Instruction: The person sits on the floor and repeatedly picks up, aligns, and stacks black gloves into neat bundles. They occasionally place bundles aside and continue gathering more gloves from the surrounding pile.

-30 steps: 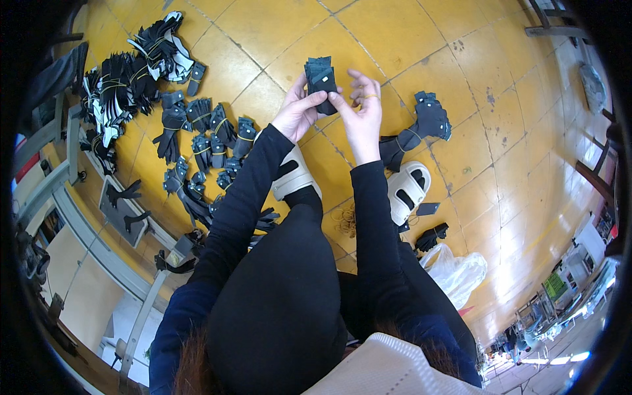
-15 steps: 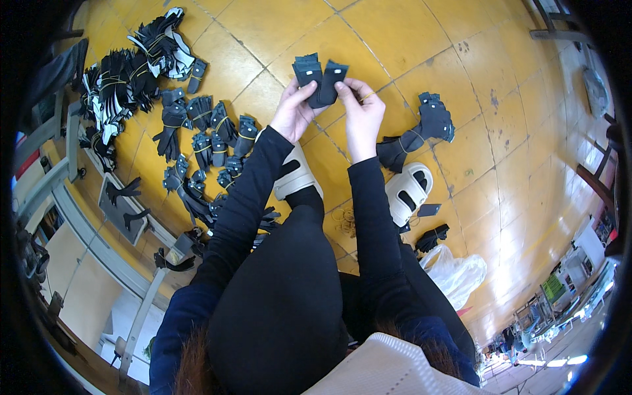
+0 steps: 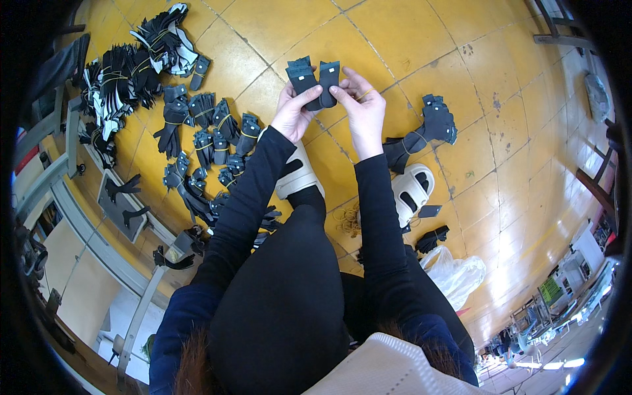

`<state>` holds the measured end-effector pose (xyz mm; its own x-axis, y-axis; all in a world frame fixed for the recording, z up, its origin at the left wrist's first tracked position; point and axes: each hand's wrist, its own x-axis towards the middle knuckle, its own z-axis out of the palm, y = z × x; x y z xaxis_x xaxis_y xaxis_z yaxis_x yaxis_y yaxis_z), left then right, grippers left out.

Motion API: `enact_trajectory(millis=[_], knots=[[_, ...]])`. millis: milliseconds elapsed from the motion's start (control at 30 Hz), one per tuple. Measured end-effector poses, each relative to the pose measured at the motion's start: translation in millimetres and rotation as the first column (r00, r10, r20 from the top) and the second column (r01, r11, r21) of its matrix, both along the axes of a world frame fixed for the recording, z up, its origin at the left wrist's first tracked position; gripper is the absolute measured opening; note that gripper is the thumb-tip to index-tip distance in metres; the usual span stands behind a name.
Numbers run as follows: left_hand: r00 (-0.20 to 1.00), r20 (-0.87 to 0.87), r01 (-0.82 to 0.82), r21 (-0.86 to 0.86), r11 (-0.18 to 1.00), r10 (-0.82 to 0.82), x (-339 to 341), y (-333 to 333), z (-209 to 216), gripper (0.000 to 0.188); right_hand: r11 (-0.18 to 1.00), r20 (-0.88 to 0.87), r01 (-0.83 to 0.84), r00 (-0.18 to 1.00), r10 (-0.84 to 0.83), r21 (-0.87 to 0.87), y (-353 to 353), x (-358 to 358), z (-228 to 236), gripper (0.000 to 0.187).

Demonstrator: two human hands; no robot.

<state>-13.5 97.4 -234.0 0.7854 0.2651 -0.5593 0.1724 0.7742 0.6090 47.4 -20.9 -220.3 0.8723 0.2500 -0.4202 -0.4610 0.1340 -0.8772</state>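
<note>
Over the yellow floor [image 3: 408, 39], seen from the head, our left hand [image 3: 293, 116] pinches a dark stack [image 3: 301, 79] between thumb and fingers. Our right hand [image 3: 366, 113], fingers loosely parted, rests its thumb against a dark piece [image 3: 328, 76] beside that stack; we cannot tell whether a finger grips behind.

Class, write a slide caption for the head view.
Left hand and right hand hold dark fabric pieces above a yellow floor.

No writing can be read; the pale marks [image 3: 303, 78] on the dark pieces [image 3: 328, 80] may be labels.
</note>
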Motion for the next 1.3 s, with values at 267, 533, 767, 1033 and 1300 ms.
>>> enact_trajectory(millis=[267, 533, 767, 1033, 1300], knots=[[0.98, -0.033, -0.192, -0.419, 0.887, 0.196, -3.0, -10.6, 1.1, 0.038, 0.998, 0.012, 0.046, 0.999, -0.046, 0.044, 4.0, -5.8, -1.1, 0.023], [0.998, -0.038, -0.022, 0.615, 0.788, 0.057, 2.0, 1.4, 1.3, 0.038, 0.993, -0.168, -0.011, 0.985, 0.032, 0.121, 0.1, -6.2, 5.5, 0.022], [0.985, -0.169, 0.144, 0.933, 0.33, 0.048, 7.4, 2.5, 11.8, 0.039, 0.959, -0.012, -0.099, 0.995, 0.099, -0.267, 7.0, 1.0, -9.6, 0.015], [0.988, -0.062, -0.085, 0.535, 0.84, 0.139, -2.7, 27.0, -9.9, 0.031, 0.93, 0.09, -0.005, 0.995, 0.041, -0.367, -11.3, 17.9, -47.8, 0.013], [0.981, -0.086, -0.13, 0.365, 0.922, 0.172, -5.5, 20.5, -16.1, 0.034, 0.999, -0.114, 0.02, 0.993, -0.023, -0.025, -18.9, 13.4, -42.3, 0.034]])
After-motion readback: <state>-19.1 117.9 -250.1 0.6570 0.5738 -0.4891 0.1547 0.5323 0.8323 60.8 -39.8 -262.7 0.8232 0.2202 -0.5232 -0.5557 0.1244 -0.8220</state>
